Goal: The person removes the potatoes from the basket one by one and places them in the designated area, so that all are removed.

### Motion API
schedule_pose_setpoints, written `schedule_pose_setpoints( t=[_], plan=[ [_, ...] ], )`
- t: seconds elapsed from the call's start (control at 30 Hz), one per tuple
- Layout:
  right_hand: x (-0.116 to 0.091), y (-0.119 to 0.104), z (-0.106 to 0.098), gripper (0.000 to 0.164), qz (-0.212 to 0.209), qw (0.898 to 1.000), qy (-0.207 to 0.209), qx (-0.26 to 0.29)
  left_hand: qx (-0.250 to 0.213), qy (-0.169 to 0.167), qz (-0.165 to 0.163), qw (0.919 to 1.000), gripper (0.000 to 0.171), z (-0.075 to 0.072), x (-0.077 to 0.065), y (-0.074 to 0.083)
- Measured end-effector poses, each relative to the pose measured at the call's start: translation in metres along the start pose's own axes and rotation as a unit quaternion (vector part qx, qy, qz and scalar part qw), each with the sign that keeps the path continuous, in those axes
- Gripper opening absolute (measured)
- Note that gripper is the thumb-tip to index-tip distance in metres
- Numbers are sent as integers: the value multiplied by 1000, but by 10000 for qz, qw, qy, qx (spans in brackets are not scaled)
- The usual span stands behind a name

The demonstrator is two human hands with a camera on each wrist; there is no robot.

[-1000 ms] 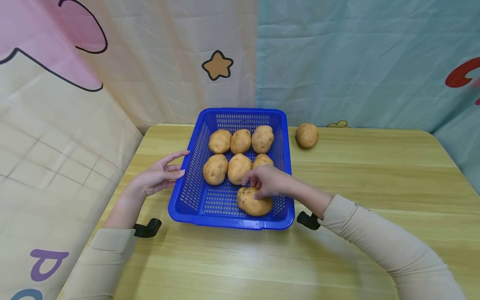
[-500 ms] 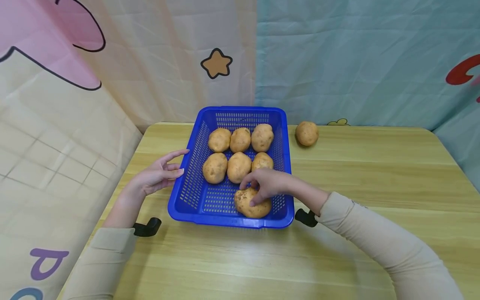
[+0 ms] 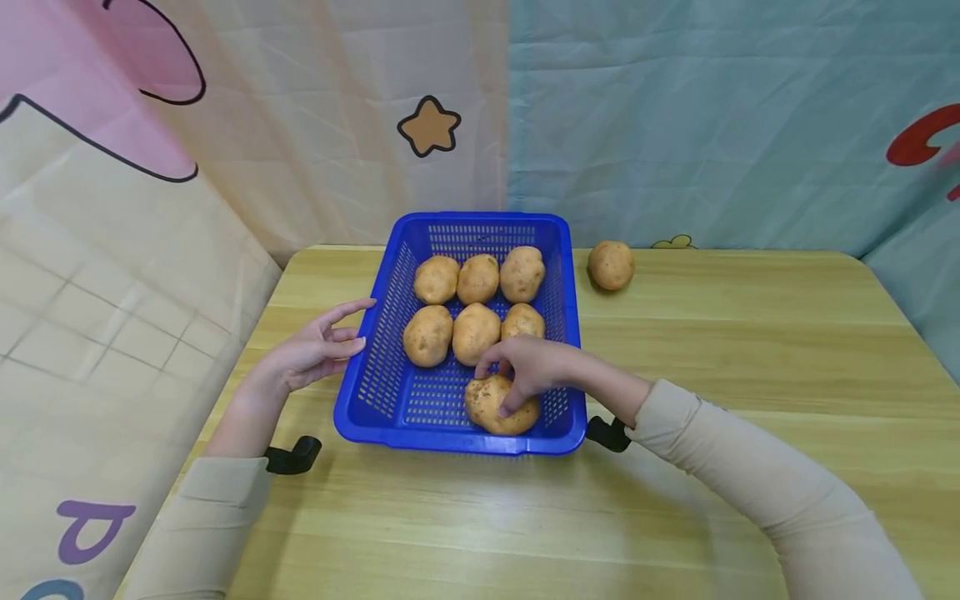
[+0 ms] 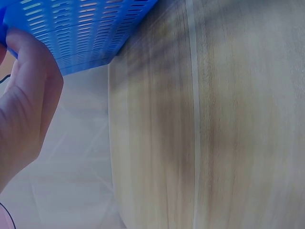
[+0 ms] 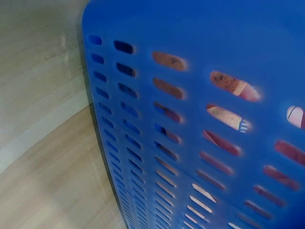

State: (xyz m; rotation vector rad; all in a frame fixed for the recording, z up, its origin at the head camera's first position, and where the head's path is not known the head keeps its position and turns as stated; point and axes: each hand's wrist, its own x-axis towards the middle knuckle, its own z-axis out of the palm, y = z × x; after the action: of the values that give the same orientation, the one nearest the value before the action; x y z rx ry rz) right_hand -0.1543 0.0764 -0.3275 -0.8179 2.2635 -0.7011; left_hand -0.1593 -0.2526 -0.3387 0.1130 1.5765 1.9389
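Observation:
A blue plastic basket [image 3: 461,444] with slotted walls holds several potatoes. Near its front right corner lies a large speckled potato [image 3: 487,404], which my right hand [image 3: 536,367] grips from above with thumb and fingers. Behind it are two rows of potatoes, among them a middle one [image 3: 476,333]. My left hand [image 3: 315,350] touches the basket's left rim from outside, fingers extended and thumb apart from the index finger. In the left wrist view, the basket wall [image 4: 81,28] stands beside that hand. The right wrist view is mostly filled by the slotted wall [image 5: 143,143].
One more potato [image 3: 611,265] lies outside the basket on the wooden table [image 3: 750,350], near its back edge. A printed curtain [image 3: 675,125] hangs close behind the table. Black wrist mounts [image 3: 294,457] stick out from both wrists.
My right thumb has shifted down over the front potato's near side, and the potato has moved slightly left and toward me. My left hand stays at the rim.

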Motion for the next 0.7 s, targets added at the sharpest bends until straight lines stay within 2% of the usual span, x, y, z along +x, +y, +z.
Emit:
schedule_pose_setpoints(
  t=[0.23,0.43,0.7],
  plan=[
    [3,1,1,47,106,9995,105,267,61,45,-52,10000,61,2,2,3],
    [-1,2,-4,49,-63,9974,142,707,26,36,-37,10000,59,2,0,1],
    [-9,2,-16,52,-234,9838,188,1769,-5,-103,50,9999,60,0,-1,0]
  ],
)
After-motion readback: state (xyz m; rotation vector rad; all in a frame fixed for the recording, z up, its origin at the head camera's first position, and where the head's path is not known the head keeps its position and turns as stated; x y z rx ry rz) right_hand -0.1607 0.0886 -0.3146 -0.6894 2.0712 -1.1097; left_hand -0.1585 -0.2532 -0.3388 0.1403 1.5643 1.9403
